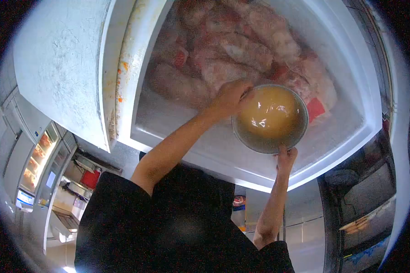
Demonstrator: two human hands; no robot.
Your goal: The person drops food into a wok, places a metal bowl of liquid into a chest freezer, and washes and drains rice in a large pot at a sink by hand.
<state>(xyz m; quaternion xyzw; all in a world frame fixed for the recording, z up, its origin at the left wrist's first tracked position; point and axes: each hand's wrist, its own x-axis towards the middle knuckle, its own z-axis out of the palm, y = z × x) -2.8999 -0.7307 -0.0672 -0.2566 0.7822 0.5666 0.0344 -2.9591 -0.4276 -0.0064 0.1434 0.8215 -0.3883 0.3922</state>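
Observation:
A round metal bowl (248, 142) is held over an open chest freezer, between my two hands. Inside it lies a glossy yellow-brown liquid or soft mass (271, 111) with bright reflections; its kind I cannot make out. My left hand (234, 96) grips the bowl's far left rim. At the near right rim, my right hand (286, 159) is closed on the edge with the thumb on top. Beneath and beyond the bowl are several large frosted packs of pale pink meat (234, 52), some with red labels (316, 109).
The freezer's white rim (373, 98) runs around the bowl and hands. Its raised lid (61, 59) stands at the left, with orange stains on the hinge-side edge. A lit display cabinet (38, 157) is at lower left; dark shelving (364, 209) is at right.

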